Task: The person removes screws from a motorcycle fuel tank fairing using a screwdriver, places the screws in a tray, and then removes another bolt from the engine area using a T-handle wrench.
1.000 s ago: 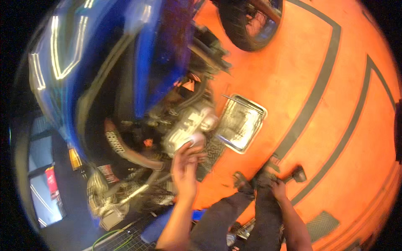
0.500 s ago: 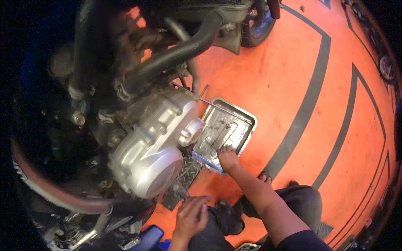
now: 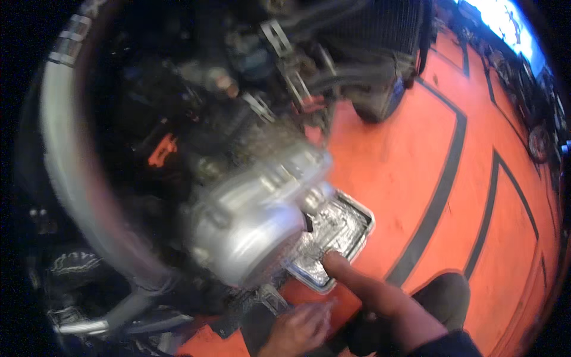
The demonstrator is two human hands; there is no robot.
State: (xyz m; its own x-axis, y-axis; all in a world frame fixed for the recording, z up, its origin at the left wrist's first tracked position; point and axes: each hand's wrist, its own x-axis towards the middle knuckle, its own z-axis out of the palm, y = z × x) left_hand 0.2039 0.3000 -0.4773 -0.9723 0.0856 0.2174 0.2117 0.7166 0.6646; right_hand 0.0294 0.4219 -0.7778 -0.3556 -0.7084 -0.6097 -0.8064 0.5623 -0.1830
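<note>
My right hand (image 3: 335, 262) is down at the near part of a shallow silver metal tray (image 3: 370, 221) on the floor. Its fingers are smeared by motion, so whether they hold anything does not show. Small dark parts in the tray are too blurred to name. Lower and to the left, my left hand (image 3: 299, 328) hovers near a foot peg (image 3: 271, 298), fingers loosely stretched and apparently holding nothing. Beside the tray bulges the silver engine cover (image 3: 256, 235) of a motorcycle, with a smaller round cap (image 3: 318, 196) overhanging the tray's edge.
A pale curved tube (image 3: 62, 137) of the motorcycle arcs down the left side. A dark radiator (image 3: 377, 35) stands at the top. The orange floor (image 3: 410, 172) carries dark grey stripes (image 3: 443, 190). Other motorcycles (image 3: 538, 137) and a bright screen (image 3: 505, 24) are at the far right.
My view has swung upward and left, bringing the radiator and bright screen in. My right hand stays at the tray, and my left hand remains near the foot peg. Blur has increased.
</note>
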